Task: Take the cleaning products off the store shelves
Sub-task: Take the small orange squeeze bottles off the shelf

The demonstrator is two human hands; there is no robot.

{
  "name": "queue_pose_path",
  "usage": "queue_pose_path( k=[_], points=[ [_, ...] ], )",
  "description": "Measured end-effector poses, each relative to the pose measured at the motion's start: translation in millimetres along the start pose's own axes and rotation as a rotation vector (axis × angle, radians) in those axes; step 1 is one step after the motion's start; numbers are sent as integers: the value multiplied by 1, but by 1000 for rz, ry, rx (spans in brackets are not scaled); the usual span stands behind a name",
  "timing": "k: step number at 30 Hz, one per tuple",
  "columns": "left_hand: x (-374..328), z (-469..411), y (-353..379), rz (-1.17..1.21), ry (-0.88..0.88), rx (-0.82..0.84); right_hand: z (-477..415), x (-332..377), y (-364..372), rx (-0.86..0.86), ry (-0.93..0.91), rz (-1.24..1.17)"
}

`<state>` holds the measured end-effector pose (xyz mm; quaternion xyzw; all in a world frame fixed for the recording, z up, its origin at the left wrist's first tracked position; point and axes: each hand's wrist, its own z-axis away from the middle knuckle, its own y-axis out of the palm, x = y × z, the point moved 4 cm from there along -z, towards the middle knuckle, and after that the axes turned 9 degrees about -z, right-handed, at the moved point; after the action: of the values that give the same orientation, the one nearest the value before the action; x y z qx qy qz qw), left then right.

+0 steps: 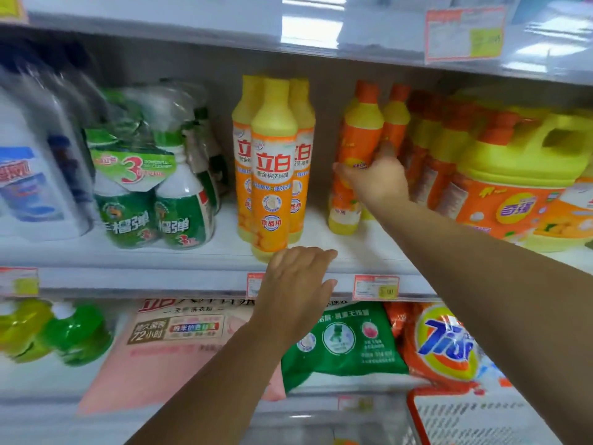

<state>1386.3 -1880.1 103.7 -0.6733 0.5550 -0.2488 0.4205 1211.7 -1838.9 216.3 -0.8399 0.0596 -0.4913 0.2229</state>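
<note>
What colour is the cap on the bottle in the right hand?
Orange cap on the detergent bottle; head view.

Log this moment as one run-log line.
right hand: grips orange-capped dish-soap bottle | left hand: open, holds nothing, before shelf edge by yellow-capped bottles | step: bottle not yet off shelf

The middle shelf (128, 256) was white. Near its front edge, the front dish-soap bottle (272, 168) was yellow with an orange label and red characters on a white panel. The orange-capped bottle (359, 139) to its right had a yellow shoulder and base and an orange wrap. Toward the shelf's right end, the jug (519, 175) was yellow, labelled orange. Toward the left end, the spray bottles (154, 203) were green and white, with a red "3". Below lay a pink bag (154, 348), a green bag (343, 342) and an orange bag (442, 342) with a blue logo on yellow.
</note>
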Motion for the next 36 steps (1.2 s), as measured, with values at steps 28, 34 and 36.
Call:
queue_pose_path(
  k=[28, 34, 36],
  points=[
    [-159, 105, -92, 602, -200, 418, 219, 8, -217, 262, 128, -637],
    [-162, 112, -75, 901, -219, 802, 220, -13, -229, 256, 189, -723],
    [-164, 110, -73, 993, -242, 836, 218, -19, -232, 267, 225, -770]
  ],
)
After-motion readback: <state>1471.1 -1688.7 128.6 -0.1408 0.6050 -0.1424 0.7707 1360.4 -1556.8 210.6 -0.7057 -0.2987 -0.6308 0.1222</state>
